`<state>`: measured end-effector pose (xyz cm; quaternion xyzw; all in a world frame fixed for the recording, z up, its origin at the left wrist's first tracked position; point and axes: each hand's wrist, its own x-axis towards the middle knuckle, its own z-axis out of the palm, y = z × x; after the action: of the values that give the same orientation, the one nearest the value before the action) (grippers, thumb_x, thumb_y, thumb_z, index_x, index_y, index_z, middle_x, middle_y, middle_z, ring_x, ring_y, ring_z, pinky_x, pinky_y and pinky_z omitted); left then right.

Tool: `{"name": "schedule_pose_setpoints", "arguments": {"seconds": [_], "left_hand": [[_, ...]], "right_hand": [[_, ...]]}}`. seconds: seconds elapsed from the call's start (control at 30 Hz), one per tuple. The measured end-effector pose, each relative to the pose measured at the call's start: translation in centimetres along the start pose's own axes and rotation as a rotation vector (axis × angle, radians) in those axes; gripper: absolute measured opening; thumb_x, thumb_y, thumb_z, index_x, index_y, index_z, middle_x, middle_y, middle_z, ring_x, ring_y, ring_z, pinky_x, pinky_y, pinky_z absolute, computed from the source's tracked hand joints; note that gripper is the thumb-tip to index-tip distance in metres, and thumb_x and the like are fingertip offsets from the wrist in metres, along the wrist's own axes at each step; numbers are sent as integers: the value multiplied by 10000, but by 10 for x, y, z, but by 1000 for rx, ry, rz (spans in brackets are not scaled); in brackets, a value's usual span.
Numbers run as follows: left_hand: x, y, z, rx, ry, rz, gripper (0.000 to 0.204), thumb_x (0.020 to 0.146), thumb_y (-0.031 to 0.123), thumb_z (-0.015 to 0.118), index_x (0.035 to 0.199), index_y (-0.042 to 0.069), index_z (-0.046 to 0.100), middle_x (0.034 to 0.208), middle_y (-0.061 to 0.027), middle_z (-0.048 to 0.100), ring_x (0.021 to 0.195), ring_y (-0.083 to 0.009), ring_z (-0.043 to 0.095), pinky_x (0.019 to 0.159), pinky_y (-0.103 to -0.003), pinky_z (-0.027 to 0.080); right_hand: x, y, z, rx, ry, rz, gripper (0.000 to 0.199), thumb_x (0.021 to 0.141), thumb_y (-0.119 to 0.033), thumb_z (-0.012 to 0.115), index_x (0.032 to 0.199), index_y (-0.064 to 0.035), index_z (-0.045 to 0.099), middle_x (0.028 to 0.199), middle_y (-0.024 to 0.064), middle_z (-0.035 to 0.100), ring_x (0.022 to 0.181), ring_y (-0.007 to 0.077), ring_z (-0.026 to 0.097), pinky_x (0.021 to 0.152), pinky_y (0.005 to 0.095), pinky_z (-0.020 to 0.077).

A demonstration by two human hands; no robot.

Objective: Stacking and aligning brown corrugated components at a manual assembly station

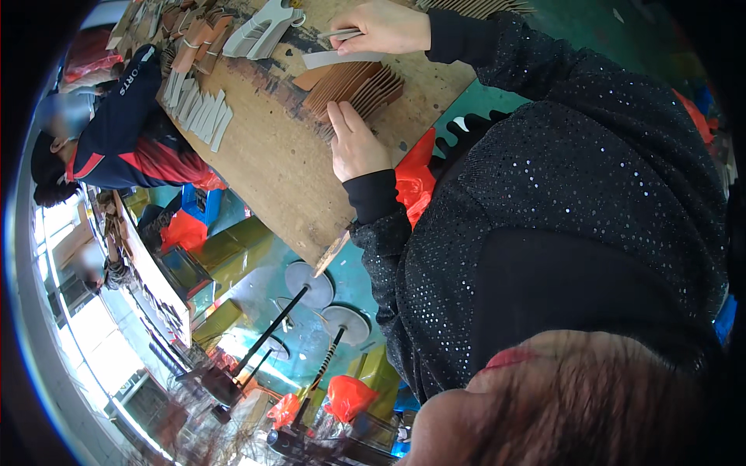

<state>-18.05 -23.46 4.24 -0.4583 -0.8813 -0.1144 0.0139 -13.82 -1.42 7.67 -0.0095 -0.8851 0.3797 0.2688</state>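
A row of brown, thin flat pieces (353, 89), possibly leather or card, stands fanned on the worktable, their edges raised. My left hand (359, 149) rests against the near-left side of this row, with two fingers stretched out and touching the edges. Above the row's far end, my right hand (386, 28) is closed in a pinch on a thin grey-brown strip (340, 33). Just under its fingers is a pale, flat curved piece (342, 59); whether the hand also grips it I cannot tell.
The worn wooden worktable (276, 182) carries white cut-out pieces (263, 29), orange-brown bundles (200, 43) and a row of pale strips (203, 114). A co-worker (128, 128) in a dark jacket sits beyond its left edge. Round-based stands (309, 286) and red bags (350, 398) are below.
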Motion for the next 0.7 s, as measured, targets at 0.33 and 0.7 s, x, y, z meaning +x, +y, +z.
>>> {"name": "schedule_pose_setpoints", "arguments": {"seconds": [0.33, 0.7], "left_hand": [[0, 3, 2, -33, 35, -58, 418, 848, 97, 506, 1256, 35, 439, 1348, -148, 439, 962, -359, 612, 754, -431, 520], [-3, 1, 4, 3, 63, -25, 439, 818, 71, 511, 1250, 41, 439, 1322, -168, 443, 937, -360, 614, 730, -428, 528]], "right_hand": [[29, -24, 48, -169, -164, -149, 223, 868, -232, 599, 954, -27, 598, 760, 150, 600, 741, 331, 592, 633, 396, 442], [21, -25, 40, -166, -206, -38, 239, 857, -223, 611, 966, -11, 596, 760, 156, 605, 724, 345, 585, 629, 404, 437]]}}
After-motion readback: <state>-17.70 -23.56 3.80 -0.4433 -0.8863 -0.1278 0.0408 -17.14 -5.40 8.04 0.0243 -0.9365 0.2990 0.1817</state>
